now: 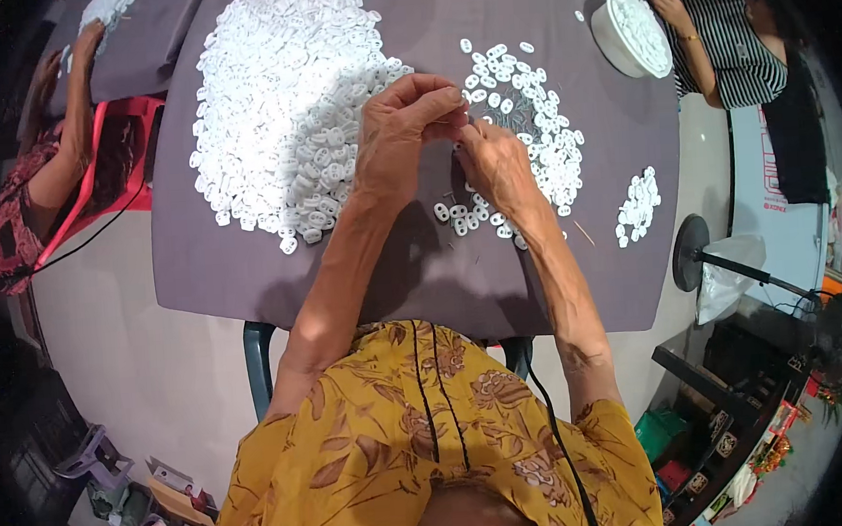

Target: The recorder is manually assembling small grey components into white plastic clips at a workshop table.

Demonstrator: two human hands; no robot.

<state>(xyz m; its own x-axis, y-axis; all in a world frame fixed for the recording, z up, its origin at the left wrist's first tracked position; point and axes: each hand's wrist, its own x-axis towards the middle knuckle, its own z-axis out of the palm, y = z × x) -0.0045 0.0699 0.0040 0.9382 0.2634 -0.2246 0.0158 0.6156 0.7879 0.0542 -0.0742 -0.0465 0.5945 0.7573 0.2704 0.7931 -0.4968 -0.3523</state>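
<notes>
**Small white piece pinched between two hands, with loose stock on every side**

The person's left hand (402,134) and right hand (494,162) meet over the middle of the grey-covered bench (248,274), fingertips pressed together. The left grip is closed to a tight pinch of thumb and forefinger; the right grip is curled in against it. Something small and white seems to sit between the fingertips, probably one of the white plastic pieces, but it is almost wholly hidden by the fingers, so I cannot say which hand truly holds it or how it is turned.

What could go wrong follows from the crowding. The big heap of white pieces (282,117) lies just left of the left wrist, and the looser scatter of pieces (533,131) curves round the right hand, some touching its underside. A slip of the pinch would likely drop the held piece among look-alikes, where finished and unfinished would be hard to tell apart. A forearm drawn back carelessly could also sweep pieces off the near edge to the floor.

A thin stick (584,233) lies near the small cluster of pieces (638,206) at the right, and could be knocked away by the right elbow. The white bowl (610,39) of pieces sits well apart near another person's arm (681,16), and a second person's arm (74,111) reaches in at far left; a jolt to the shared bench might shake the heaps.
</notes>
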